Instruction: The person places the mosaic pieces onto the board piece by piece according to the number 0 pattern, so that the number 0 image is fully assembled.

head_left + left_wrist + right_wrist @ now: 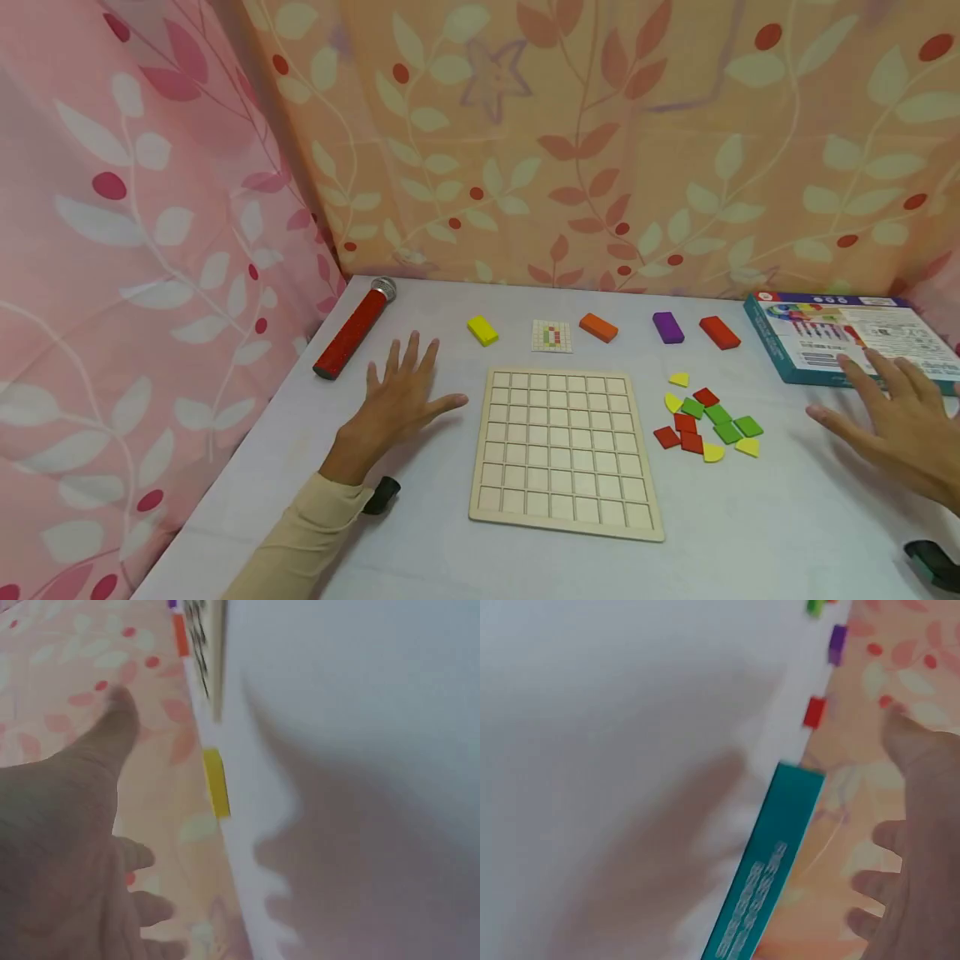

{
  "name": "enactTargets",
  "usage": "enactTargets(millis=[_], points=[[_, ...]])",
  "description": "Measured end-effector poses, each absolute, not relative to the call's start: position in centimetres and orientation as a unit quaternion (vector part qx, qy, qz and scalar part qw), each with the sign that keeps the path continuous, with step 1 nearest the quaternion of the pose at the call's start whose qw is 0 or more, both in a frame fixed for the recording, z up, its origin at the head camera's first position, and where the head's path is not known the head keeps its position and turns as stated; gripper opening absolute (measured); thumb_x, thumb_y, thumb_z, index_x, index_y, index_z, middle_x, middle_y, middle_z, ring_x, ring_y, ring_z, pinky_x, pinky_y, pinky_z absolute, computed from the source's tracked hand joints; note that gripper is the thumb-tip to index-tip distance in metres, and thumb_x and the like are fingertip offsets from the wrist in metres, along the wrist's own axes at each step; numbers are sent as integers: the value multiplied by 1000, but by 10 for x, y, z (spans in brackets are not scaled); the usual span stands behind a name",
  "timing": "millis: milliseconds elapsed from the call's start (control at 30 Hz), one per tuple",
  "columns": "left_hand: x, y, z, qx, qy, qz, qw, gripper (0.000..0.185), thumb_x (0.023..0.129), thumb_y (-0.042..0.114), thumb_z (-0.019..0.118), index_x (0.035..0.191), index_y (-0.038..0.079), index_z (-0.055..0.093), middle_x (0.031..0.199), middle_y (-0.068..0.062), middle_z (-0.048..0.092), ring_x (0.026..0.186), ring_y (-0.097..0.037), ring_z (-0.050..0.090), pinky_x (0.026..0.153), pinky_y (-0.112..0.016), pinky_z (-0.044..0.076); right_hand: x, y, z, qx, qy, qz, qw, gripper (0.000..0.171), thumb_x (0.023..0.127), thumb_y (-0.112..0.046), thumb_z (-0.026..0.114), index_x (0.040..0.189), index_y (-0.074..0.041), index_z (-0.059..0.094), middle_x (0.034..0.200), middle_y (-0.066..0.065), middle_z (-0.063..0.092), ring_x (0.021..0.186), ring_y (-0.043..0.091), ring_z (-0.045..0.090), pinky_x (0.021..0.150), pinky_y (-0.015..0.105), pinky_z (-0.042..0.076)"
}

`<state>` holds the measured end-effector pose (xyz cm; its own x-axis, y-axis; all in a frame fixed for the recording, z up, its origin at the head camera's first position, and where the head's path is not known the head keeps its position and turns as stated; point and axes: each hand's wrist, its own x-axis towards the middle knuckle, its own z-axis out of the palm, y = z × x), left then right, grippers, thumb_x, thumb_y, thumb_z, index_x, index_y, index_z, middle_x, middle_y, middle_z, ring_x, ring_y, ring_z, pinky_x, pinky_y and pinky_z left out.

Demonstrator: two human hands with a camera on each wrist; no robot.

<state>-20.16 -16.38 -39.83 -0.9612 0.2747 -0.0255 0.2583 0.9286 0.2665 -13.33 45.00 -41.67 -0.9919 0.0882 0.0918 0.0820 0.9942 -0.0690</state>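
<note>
Head view shows one grid board (564, 450) between two flat, spread hands: left hand (401, 400) left of it, right hand (896, 425) right, holding nothing. Four blocks (597, 327) beyond it; twelve tiles (708, 423) right.

White table (420, 550), grid board (562, 446), coloured blocks (598, 327)

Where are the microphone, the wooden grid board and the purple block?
microphone (354, 332), head view, middle of its red body.
wooden grid board (564, 446), head view, centre of the grid.
purple block (667, 327), head view, its top face.
</note>
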Motion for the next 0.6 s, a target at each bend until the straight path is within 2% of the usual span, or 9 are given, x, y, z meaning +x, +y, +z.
enactTargets(millis=[133, 267, 400, 600], points=[[-207, -149, -399, 163, 956, 230, 77, 96, 97, 54, 73, 166, 3, 31, 168, -25, 34, 153, -44, 34, 121, -66, 33, -145, 427, -407, -8, -998, 64, 28, 99, 96, -68, 60, 161, 0, 29, 158, 44, 22, 141, 71, 10, 104, 93, 3], [-211, -134, -398, 174, 928, 313, 105, 88, 93, 38, 84, 160, 0, 43, 146, -20, 54, 131, -32, 57, 110, -50, 50, -164, 396, -398, 44, -994, 97, -15, 83, 99, -61, 64, 154, -1, 47, 149, 44, 39, 134, 70, 26, 94, 87, 23], [-215, -120, -398, 177, 917, 336, 120, 82, 90, 32, 87, 154, -3, 50, 127, -16, 60, 112, -26, 61, 95, -40, 55, -182, 366, -395, 74, -986, 141, -45, 68, 100, -49, 70, 147, -2, 58, 145, 41, 50, 133, 67, 35, 94, 82, 33], [-219, -113, -405, 181, 914, 336, 140, 56, 88, 24, 89, 131, -3, 64, 111, -13, 59, 98, -21, 55, 82, -32, 47, -202, 338, -400, 82, -976, 188, -71, 55, 101, -35, 71, 142, 0, 64, 137, 33, 61, 130, 58, 46, 95, 80, 42]])
